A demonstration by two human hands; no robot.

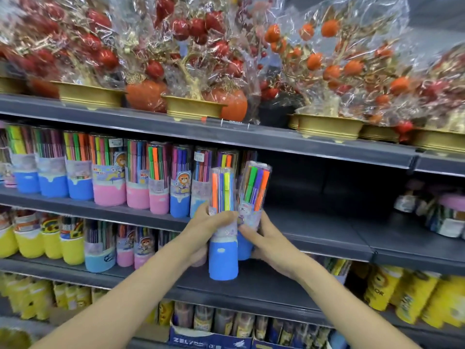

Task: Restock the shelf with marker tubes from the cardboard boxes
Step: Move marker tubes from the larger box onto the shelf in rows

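Left hand (205, 229) gripped the near marker tube (223, 222); right hand (264, 241) gripped the rear tube (253, 195), its base hidden. A pink tube behind the left hand was mostly hidden.

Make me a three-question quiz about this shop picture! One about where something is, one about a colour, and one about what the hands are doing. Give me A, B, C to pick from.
1. Where is the bare stretch of the marker shelf?
A. Right of the tube row
B. Left of the tube row
C. Above the golden pots

2. What colour is the bottom of the front tube in the hands?
A. Yellow
B. Blue
C. Green

3. What are the hands doing?
A. Hanging idle
B. Pointing at the ceiling
C. Gripping tubes

Answers:
1. A, the dark gap lies right of the last standing tubes.
2. B, its base is plainly blue.
3. C, the left hand and right hand wrap around two tubes, the second tube tilted rightward.
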